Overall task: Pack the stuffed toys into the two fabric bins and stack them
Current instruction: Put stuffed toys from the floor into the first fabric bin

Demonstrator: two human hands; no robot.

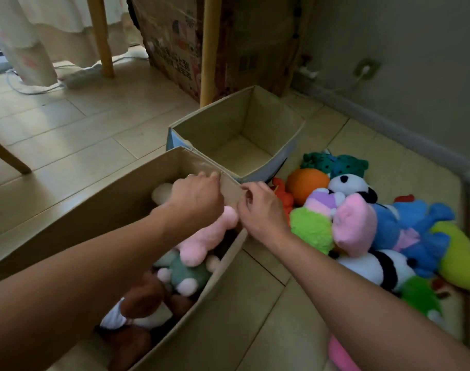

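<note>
A long tan fabric bin (100, 210) lies on the floor in front of me, holding several stuffed toys, among them a pink one (207, 236), a green one (185, 274) and a brown one (142, 298). My left hand (196, 199) is at the bin's far end, fingers curled over its rim above the pink toy. My right hand (260, 207) pinches the bin's far right corner. Behind it stands a second bin (276, 113), tan inside, blue outside, with nothing in it. A pile of toys (362, 223) lies on the floor at the right.
A big cardboard box (175, 44) and two wooden legs (209, 49) stand behind the bins. Cables and a power strip (78, 76) lie at the back left beside a curtain. A wall with a baseboard runs along the right. A wooden leg (6, 156) slants in at left.
</note>
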